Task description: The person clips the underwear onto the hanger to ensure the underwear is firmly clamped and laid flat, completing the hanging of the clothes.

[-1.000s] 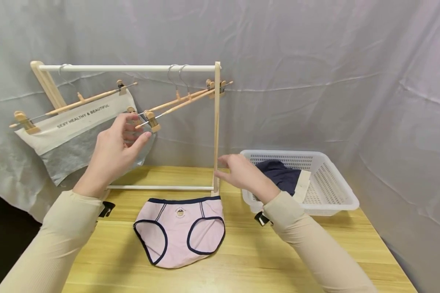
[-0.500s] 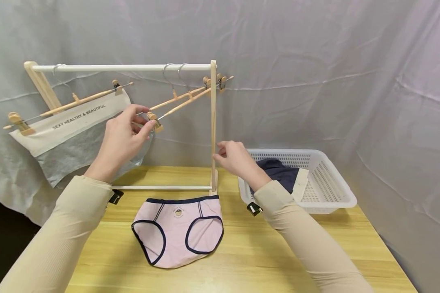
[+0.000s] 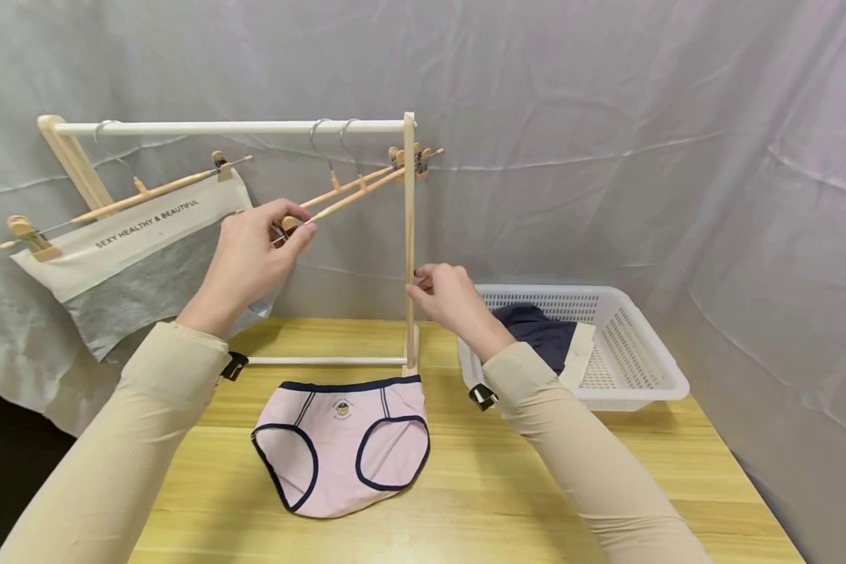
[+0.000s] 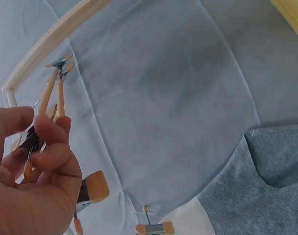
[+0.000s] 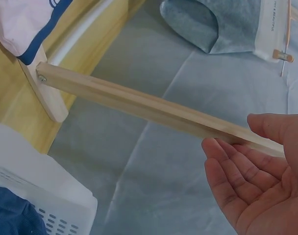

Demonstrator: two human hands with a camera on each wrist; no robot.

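Two wooden clip hangers (image 3: 356, 200) hang slanted from the white rail. My left hand (image 3: 250, 243) pinches the near end of a clip hanger beside its clip (image 3: 287, 225). In the left wrist view, that hand's curled fingers partly hide the clip and rod. My right hand (image 3: 454, 301) is at the rack's right wooden post (image 3: 410, 235). In the right wrist view, the post (image 5: 154, 107) runs between the thumb and the loosely bent fingers, which do not close on it. Pink briefs (image 3: 341, 446) with navy trim lie flat in front of the rack.
Grey underwear (image 3: 155, 266) with a printed cream waistband hangs from another clip hanger (image 3: 141, 192) at the left. A white plastic basket (image 3: 648, 345) with dark navy cloth (image 3: 536, 333) stands on the wooden table at the right. Behind everything hangs a grey curtain.
My left hand has moved right and closed on the end of the clip hanger. My right hand has risen along the post. The pink briefs lie where they were.
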